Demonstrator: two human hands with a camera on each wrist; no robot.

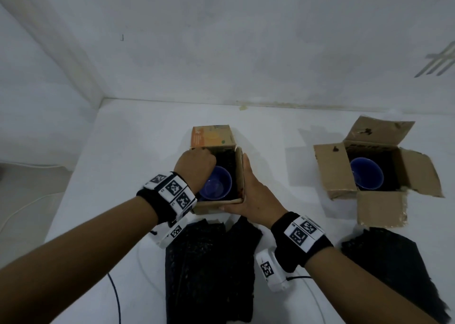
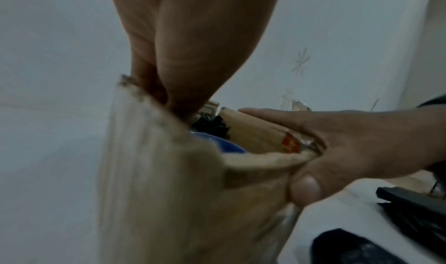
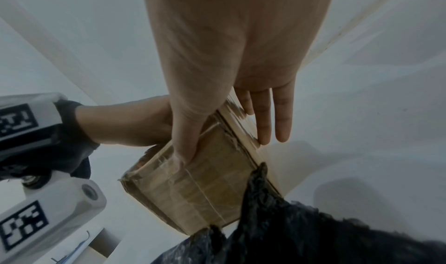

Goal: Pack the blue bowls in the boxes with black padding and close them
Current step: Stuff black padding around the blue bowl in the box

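On the white tabletop (image 1: 123, 151) stand 2 boxes, and each has a blue bowl inside on black padding. The left box (image 1: 214, 205) holds a bowl (image 1: 216, 185), and both hands work on its flaps. The left hand (image 1: 194, 163) curls over the left side and pinches the top of that flap. The right hand (image 1: 251, 195) lies flat with straight fingers against the right flap (image 1: 239, 173), pushing it up, and its thumb presses the near side. The right box (image 1: 374, 200) sits well apart with all 4 flaps spread out and its bowl (image 1: 366, 173) showing.

So I think both bowls are packed, but no box is closed yet. More padding (image 1: 209, 269) lies near the left box, and another piece (image 1: 394, 262) lies near the right box. These may still need to go on top.

The left wrist view shows the pinch up close, and the right thumb (image 2: 305, 188) on the cardboard. The right wrist view shows the taped outside of the box (image 3: 193, 182), which the head view hides. Only the head view shows the second box.
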